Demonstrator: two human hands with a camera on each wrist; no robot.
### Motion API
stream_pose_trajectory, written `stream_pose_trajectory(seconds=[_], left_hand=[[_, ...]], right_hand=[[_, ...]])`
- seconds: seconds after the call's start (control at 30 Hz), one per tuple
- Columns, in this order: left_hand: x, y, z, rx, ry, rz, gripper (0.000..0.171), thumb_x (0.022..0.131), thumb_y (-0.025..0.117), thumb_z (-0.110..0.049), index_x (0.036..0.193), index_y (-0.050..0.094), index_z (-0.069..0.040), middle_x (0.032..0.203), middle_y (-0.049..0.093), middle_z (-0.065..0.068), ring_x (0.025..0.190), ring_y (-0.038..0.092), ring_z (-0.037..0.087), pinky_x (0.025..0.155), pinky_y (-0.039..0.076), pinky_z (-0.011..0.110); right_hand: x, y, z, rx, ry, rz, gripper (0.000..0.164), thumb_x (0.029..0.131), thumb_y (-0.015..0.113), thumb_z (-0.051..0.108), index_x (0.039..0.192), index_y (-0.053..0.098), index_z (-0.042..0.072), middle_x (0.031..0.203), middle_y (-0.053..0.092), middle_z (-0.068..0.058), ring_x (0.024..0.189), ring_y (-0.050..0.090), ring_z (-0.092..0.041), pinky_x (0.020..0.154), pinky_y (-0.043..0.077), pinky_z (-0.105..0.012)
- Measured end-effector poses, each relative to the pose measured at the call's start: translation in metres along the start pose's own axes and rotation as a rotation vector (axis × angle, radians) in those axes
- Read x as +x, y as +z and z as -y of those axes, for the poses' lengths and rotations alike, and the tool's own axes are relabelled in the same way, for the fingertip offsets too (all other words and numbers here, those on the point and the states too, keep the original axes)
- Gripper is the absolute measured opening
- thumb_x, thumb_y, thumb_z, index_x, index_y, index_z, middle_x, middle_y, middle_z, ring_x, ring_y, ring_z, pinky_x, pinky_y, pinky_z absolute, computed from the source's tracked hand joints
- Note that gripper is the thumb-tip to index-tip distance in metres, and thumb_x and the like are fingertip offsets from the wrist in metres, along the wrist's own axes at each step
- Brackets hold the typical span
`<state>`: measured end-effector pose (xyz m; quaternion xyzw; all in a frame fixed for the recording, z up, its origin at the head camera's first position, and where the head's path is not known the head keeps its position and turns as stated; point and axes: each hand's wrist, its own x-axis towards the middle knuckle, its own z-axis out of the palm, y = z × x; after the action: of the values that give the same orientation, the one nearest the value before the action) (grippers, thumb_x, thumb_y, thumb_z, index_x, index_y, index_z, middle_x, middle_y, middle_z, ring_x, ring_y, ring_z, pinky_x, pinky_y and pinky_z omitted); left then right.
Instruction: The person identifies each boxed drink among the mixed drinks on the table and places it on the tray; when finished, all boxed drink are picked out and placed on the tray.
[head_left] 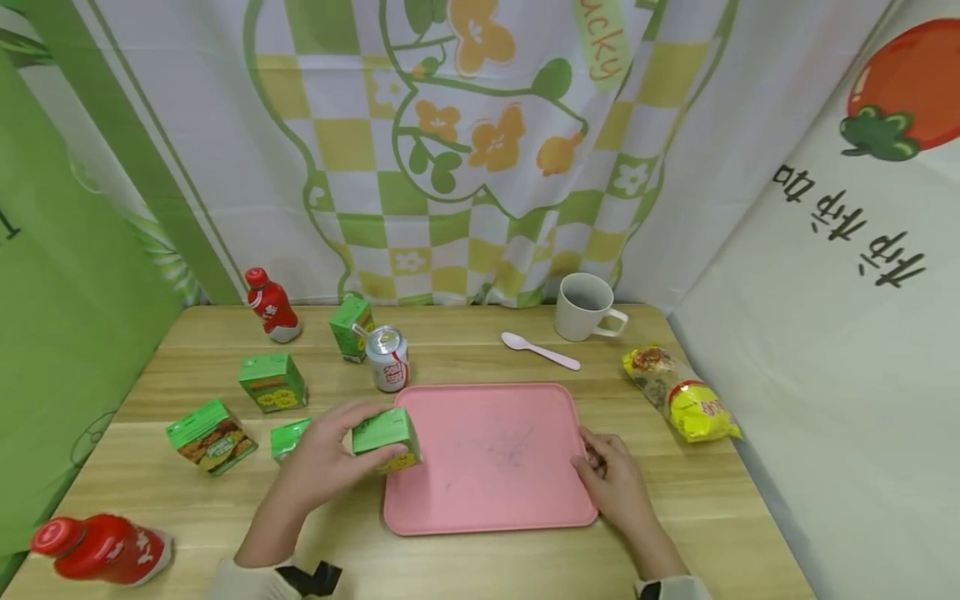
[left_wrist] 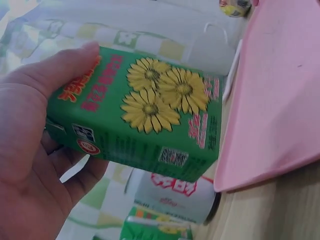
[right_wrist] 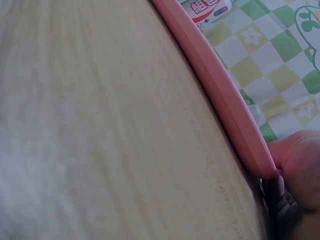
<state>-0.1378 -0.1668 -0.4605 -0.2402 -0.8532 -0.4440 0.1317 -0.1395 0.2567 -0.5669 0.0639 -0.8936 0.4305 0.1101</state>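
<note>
My left hand grips a green drink carton over the left edge of a pink tray. In the left wrist view, yellow flowers and a printed code show on the carton, and the thumb lies along its upper side. At the tray's right edge, my right hand pinches the rim between thumb and fingers. The right wrist view shows the tray's pink rim close to the wooden table, with part of the right hand at its corner. Nothing lies on the tray.
Several more green cartons stand left of the tray, near a silver can. Red bottles are at the back left and front left. Behind and right are a pink spoon, a grey mug and a yellow packet.
</note>
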Motion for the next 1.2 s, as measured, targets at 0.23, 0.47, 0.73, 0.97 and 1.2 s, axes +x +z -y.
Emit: stream_pose_trajectory(seconds=[0.23, 0.47, 0.73, 0.97, 1.2], left_hand=[[0.034, 0.012, 0.008, 0.034, -0.120, 0.151, 0.059, 0.082, 0.084, -0.047, 0.131, 0.069, -0.019, 0.132, 0.063, 0.005, 0.112, 0.060, 0.022, 0.089, 0.052, 0.046], [0.064, 0.028, 0.020, -0.039, -0.111, 0.196, 0.053, 0.080, 0.087, -0.045, 0.123, 0.072, -0.018, 0.115, 0.067, -0.003, 0.091, 0.062, 0.016, 0.078, 0.054, 0.039], [0.082, 0.044, 0.031, -0.050, -0.109, 0.268, 0.050, 0.082, 0.087, -0.036, 0.124, 0.071, -0.015, 0.119, 0.068, -0.001, 0.096, 0.062, 0.015, 0.083, 0.053, 0.038], [0.087, 0.050, 0.035, -0.026, -0.060, 0.291, 0.054, 0.082, 0.088, -0.027, 0.126, 0.069, -0.004, 0.122, 0.067, 0.009, 0.105, 0.061, 0.022, 0.090, 0.050, 0.043], [0.086, 0.051, 0.040, 0.009, -0.077, 0.317, 0.054, 0.083, 0.087, -0.028, 0.128, 0.068, -0.005, 0.125, 0.066, 0.010, 0.110, 0.060, 0.024, 0.095, 0.049, 0.043]], right_hand=[[-0.001, 0.001, 0.002, 0.003, 0.005, -0.008, 0.047, 0.087, 0.078, -0.003, 0.132, 0.064, -0.004, 0.098, 0.058, -0.009, 0.072, 0.053, -0.011, 0.059, 0.048, -0.022], [0.000, 0.001, 0.004, -0.009, 0.015, 0.002, 0.047, 0.088, 0.077, 0.000, 0.133, 0.064, -0.003, 0.099, 0.058, -0.009, 0.074, 0.053, -0.011, 0.060, 0.048, -0.023], [-0.001, 0.000, 0.005, 0.000, 0.054, 0.014, 0.047, 0.090, 0.077, 0.003, 0.135, 0.063, -0.002, 0.102, 0.058, -0.008, 0.075, 0.054, -0.013, 0.062, 0.049, -0.024], [-0.002, 0.001, 0.003, 0.002, 0.067, 0.014, 0.047, 0.092, 0.076, 0.007, 0.136, 0.062, -0.001, 0.103, 0.058, -0.008, 0.075, 0.054, -0.013, 0.063, 0.049, -0.024], [-0.002, 0.001, 0.002, 0.011, 0.065, 0.007, 0.047, 0.093, 0.076, 0.008, 0.136, 0.062, 0.000, 0.102, 0.058, -0.008, 0.074, 0.054, -0.013, 0.062, 0.048, -0.023]])
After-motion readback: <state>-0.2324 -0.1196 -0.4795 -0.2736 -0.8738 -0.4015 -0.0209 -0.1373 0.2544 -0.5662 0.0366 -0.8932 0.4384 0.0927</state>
